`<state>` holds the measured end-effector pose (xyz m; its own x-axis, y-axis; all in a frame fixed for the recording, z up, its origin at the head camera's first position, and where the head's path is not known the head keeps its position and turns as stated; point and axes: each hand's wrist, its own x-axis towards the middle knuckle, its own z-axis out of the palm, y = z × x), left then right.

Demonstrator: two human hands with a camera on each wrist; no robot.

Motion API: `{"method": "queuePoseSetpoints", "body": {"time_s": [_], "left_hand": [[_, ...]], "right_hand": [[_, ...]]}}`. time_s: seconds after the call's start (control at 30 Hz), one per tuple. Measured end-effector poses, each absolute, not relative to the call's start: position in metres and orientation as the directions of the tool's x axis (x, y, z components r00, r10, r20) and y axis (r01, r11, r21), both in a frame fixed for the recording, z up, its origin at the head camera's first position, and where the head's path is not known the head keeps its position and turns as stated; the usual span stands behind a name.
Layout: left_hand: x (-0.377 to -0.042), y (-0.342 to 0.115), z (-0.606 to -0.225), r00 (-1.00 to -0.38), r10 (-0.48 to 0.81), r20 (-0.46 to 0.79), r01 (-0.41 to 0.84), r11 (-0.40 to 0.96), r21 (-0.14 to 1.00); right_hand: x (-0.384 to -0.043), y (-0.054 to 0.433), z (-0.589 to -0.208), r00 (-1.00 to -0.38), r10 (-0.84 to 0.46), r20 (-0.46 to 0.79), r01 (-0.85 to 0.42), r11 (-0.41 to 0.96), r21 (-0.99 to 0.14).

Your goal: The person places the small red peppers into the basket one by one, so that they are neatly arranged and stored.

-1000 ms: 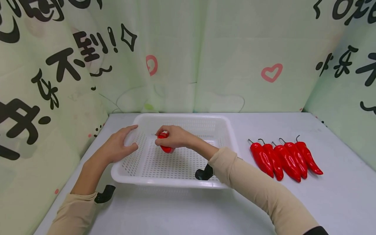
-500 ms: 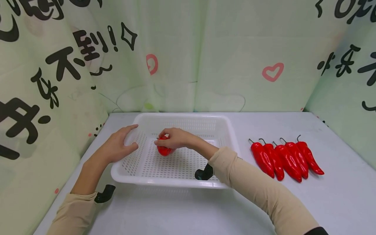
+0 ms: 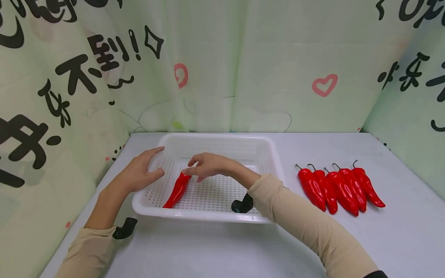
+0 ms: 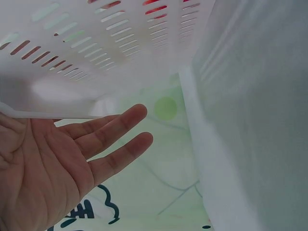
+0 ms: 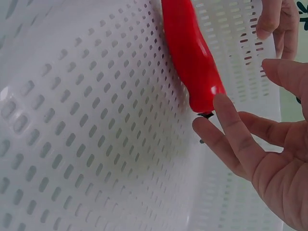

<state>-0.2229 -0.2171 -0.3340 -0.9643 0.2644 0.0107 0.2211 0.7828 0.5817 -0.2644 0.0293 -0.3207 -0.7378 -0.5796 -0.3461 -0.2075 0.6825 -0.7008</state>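
A glossy red chili pepper point(image 3: 178, 191) lies slantwise on the left part of the white perforated basket's floor, its stem end away from me. Over that end hovers my right hand point(image 3: 210, 166), fingers loosely spread and thumb apart. The right wrist view shows those fingertips right at the stem end of the pepper point(image 5: 190, 53), not wrapped round it. My left hand point(image 3: 142, 172) rests at the left rim of the basket point(image 3: 208, 216), fingers and thumb stretched apart. From below, the left wrist view has the left palm point(image 4: 53, 173) beside the slotted basket wall point(image 4: 110, 29).
Several red chili peppers point(image 3: 342, 191) lie side by side on the table point(image 3: 243, 251) to the right of the basket, stems pointing away. A pale green curtain point(image 3: 271, 69) with black lettering hangs behind and along both sides.
My right hand has let go of the pepper, its fingers spreading. The pepper, earlier mostly covered by the hand, now lies on the basket floor, tip toward me. The left hand has stayed put.
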Motion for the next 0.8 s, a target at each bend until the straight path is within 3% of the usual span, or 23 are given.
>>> {"method": "queuePoseSetpoints", "body": {"time_s": [0.3, 0.6, 0.8], "left_hand": [[-0.222, -0.219, -0.331, -0.964, 0.266, 0.014, 0.224, 0.782, 0.582], [-0.212, -0.225, -0.329, -0.952, 0.301, 0.049, 0.280, 0.802, 0.527], [-0.201, -0.228, -0.324, -0.951, 0.303, 0.064, 0.288, 0.790, 0.540]], "right_hand": [[-0.264, 0.030, -0.313, -0.763, -0.590, -0.263, -0.286, 0.674, -0.682], [-0.252, 0.035, -0.287, -0.777, -0.625, -0.078, -0.398, 0.584, -0.708], [-0.237, 0.050, -0.263, -0.808, -0.589, 0.018, -0.406, 0.533, -0.743]]}}
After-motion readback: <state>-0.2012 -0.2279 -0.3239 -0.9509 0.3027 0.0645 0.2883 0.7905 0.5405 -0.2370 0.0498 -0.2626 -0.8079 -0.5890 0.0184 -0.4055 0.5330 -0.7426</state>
